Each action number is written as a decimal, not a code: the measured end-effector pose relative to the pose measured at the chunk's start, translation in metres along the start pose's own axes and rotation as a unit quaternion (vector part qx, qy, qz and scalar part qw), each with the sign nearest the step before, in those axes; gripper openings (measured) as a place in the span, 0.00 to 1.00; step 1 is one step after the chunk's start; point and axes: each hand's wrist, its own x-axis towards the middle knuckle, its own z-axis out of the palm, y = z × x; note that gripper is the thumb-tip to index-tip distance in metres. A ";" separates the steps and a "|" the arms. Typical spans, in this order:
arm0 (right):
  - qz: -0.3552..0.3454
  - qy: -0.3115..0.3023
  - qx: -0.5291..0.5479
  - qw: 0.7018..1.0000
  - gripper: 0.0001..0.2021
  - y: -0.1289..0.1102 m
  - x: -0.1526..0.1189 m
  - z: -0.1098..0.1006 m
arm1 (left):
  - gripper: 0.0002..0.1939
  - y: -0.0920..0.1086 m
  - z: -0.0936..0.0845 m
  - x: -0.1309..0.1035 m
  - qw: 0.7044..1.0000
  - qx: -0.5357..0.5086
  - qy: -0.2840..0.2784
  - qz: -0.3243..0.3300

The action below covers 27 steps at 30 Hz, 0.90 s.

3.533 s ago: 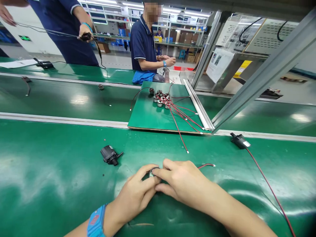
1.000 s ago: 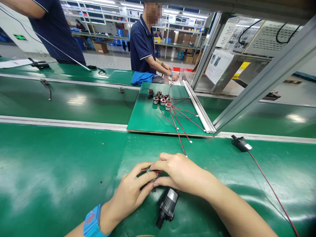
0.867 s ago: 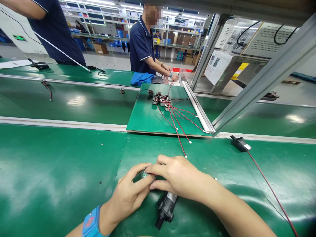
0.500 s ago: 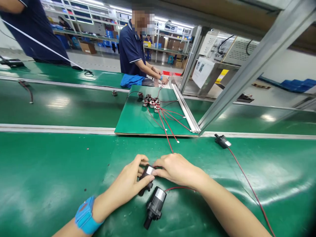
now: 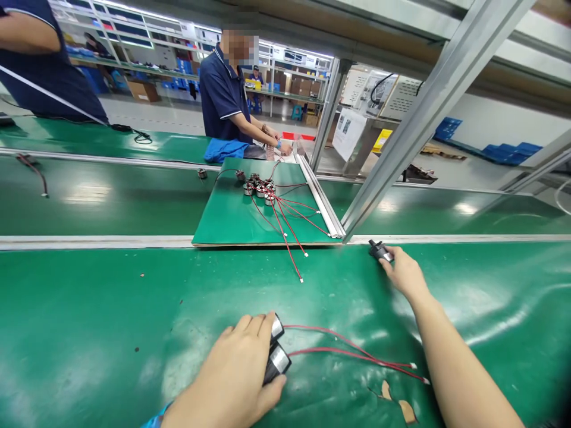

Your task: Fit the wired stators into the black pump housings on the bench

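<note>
Holding black pumps [image 5: 276,360], hands [image 5: 236,371] sit well apart, board edge [image 5: 267,244] beyond.

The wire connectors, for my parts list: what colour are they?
The connectors are white, clearest in the head view.

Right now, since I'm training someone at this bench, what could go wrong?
The two black housings under the left hand could slip or knock together, as one palm covers both. Their red leads end close to the right forearm, which might snag them. Two motor leads overhang the board's front edge; a passing arm could drag the motors.
</note>
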 end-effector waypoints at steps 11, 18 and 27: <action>-0.336 -0.076 0.218 0.913 0.19 -0.140 -0.138 -0.002 | 0.34 -0.007 -0.004 0.011 0.966 0.146 0.062 0.202; -0.368 -0.123 0.168 0.906 0.20 -0.166 -0.163 -0.016 | 0.16 -0.074 0.019 -0.002 0.960 0.109 0.200 0.160; -0.594 0.007 0.220 0.774 0.47 -0.198 -0.118 0.016 | 0.21 -0.081 0.023 -0.014 0.979 -0.028 0.162 0.117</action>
